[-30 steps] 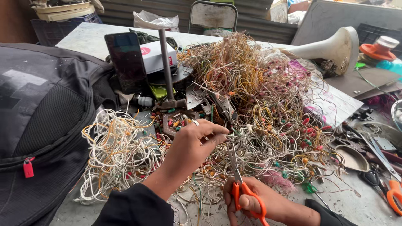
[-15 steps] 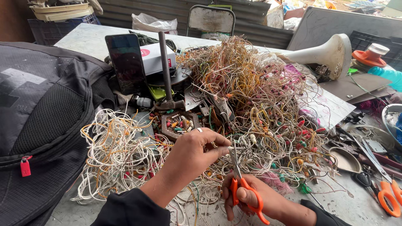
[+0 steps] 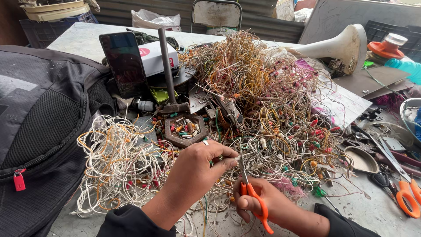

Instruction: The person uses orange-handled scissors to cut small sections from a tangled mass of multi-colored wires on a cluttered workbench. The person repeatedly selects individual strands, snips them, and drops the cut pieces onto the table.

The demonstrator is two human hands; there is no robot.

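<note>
Scissors [image 3: 251, 193] stood upright in the right hand [image 3: 263, 206], blades meeting the wire [image 3: 239, 159] pinched by the left hand [image 3: 199, 166] just above-left.

Right hand [image 3: 263, 204] grips orange-handled scissors [image 3: 250, 186], blades pointing up into the wire tangle [image 3: 263, 101]. Left hand [image 3: 199, 164] pinches a thin wire [image 3: 237, 156] at the blade tips; contact with the blades appears likely but is unclear. A white wire bundle [image 3: 118, 162] lies on the counter [image 3: 368, 210] beside a black backpack [image 3: 39, 127].
</note>
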